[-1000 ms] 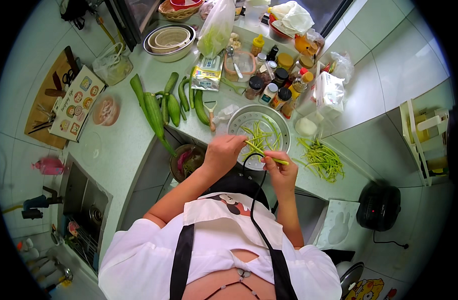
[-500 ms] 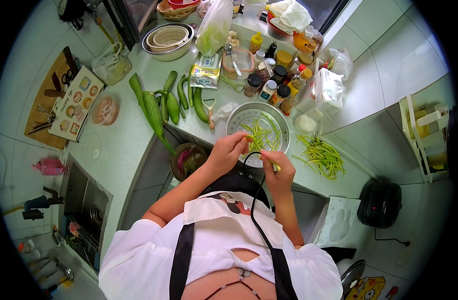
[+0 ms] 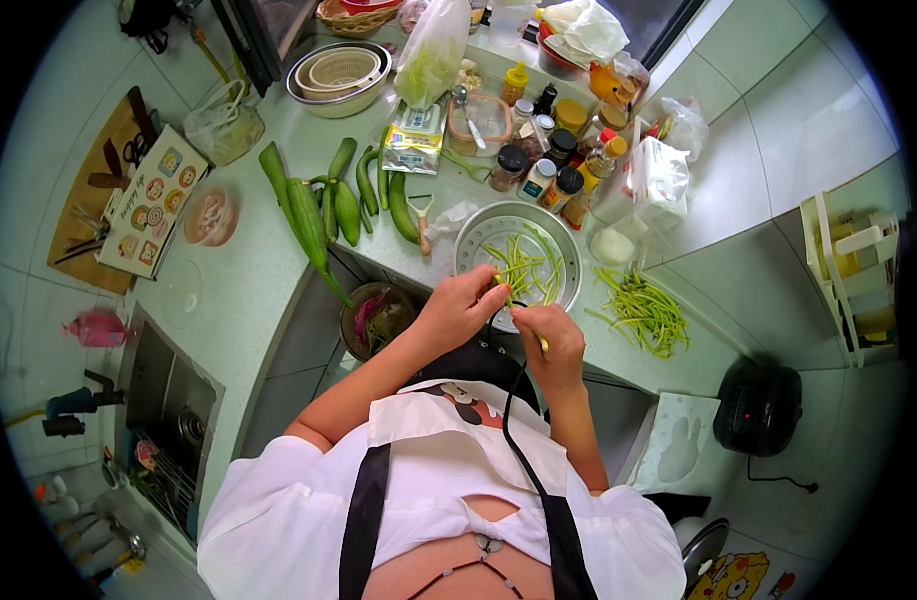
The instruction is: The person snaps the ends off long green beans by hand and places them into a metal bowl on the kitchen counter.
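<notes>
My left hand [image 3: 465, 306] and my right hand [image 3: 552, 342] are close together over the near edge of a round metal pan [image 3: 570, 240] with small holes in its base. Both are closed on a thin green vegetable stalk [image 3: 545, 345], whose pale end pokes out beside my right hand. Cut lengths of green stalk [image 3: 538, 272] lie in the pan. To its right, a loose pile of longer stalks [image 3: 646, 315] rests on the counter. A black cord hangs down my front and loops near my right fingers.
Left of the pan lie a peeler [image 3: 422, 222] and several green gourds [image 3: 308, 225]. Jars and bottles [image 3: 538, 180] crowd the back. Below the counter edge is a bin [image 3: 356, 345] with scraps. A sink [image 3: 168, 400] is at left, a black appliance [image 3: 760, 405] at right.
My hands have drawn closer together, with my right hand shifting slightly left. The stalk between them is now mostly covered by my fingers.
</notes>
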A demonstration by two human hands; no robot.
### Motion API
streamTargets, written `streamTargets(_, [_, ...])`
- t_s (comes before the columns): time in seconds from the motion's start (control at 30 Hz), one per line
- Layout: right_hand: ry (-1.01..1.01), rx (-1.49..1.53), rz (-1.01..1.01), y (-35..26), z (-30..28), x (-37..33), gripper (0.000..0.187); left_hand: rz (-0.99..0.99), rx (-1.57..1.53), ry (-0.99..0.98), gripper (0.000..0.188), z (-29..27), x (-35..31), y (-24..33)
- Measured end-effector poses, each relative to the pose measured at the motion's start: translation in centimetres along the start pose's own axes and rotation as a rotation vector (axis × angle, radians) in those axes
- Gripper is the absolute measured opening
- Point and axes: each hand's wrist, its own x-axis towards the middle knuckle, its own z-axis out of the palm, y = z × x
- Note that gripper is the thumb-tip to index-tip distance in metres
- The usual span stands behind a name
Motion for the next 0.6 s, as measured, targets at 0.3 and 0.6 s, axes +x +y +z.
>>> streamTargets(0.3, [0.017, 0.044, 0.067, 0.3, 0.3, -0.4, 0.015, 0.029, 0.031, -0.009, 0.022, 0.0, -0.1, 0.6])
streamTargets(0.6, [0.161, 0.139, 0.313, 0.7, 0.3, -0.7, 0.013, 0.196, 0.416, -0.100, 0.020, 0.6, -0.6, -0.1])
